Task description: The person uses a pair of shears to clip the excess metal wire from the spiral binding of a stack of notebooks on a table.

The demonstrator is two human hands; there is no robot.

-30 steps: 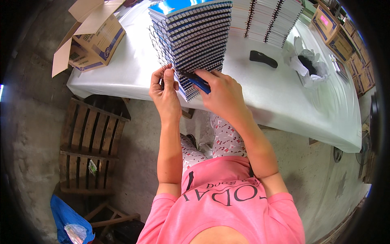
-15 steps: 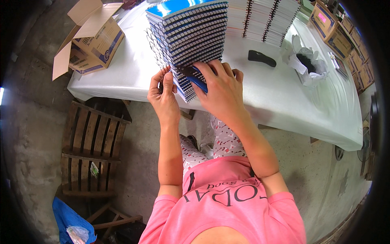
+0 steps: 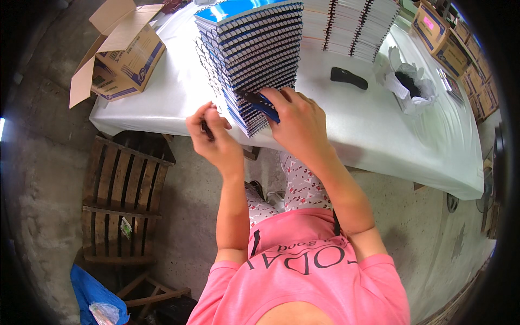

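A tall stack of spiral-bound notebooks (image 3: 260, 51) with a blue cover on top stands at the table's near edge, its rows of wire coils turned toward me. In my right hand (image 3: 300, 122) is a pair of blue-handled pliers (image 3: 266, 110), the dark jaws against the coils low on the stack. Just left of the stack's lower corner, my left hand (image 3: 215, 138) is apart from it. Its thumb and fingers are curled together around something small and dark, mostly hidden in the palm.
White cloth covers the table (image 3: 379, 130). Behind stand more bound books (image 3: 346, 27). A black curved object (image 3: 349, 77) lies to the right, near a crumpled white bag (image 3: 410, 86) with dark contents. An open carton (image 3: 127, 62) sits at left, a wooden chair (image 3: 127, 195) below it.
My left hand has come away from the stack's corner, moving a little left and down. The pliers in my right hand have shifted slightly; the stack stays in place.
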